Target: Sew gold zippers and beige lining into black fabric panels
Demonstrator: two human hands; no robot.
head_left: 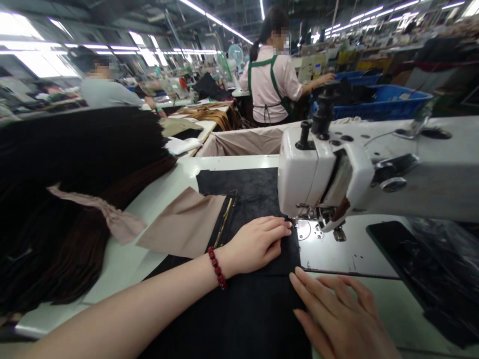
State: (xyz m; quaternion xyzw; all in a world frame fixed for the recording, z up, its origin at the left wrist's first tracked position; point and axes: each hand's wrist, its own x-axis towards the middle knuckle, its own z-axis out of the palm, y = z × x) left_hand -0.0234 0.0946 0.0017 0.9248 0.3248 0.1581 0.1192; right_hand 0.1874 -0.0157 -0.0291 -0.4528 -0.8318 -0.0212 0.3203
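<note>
A black fabric panel (258, 304) lies flat on the sewing table, its right edge running under the needle area of a white sewing machine (299, 174). My left hand (258, 244) rests on the panel with fingers stretched toward the presser foot (295, 222). Below and to the right, my right hand (337, 309) has its fingers extended, the tips at the panel's right edge. A brass-toothed zipper (223, 222) is set in the panel left of my left hand, beside a beige pocket cloth (183, 224).
A tall stack of dark fabric pieces (75, 149) fills the left side, with a beige strip (108, 214) on it. At right lie a dark phone (396, 254) and clear plastic (445, 254). Beyond, a person in a green apron (269, 85) stands near a blue basket (396, 99).
</note>
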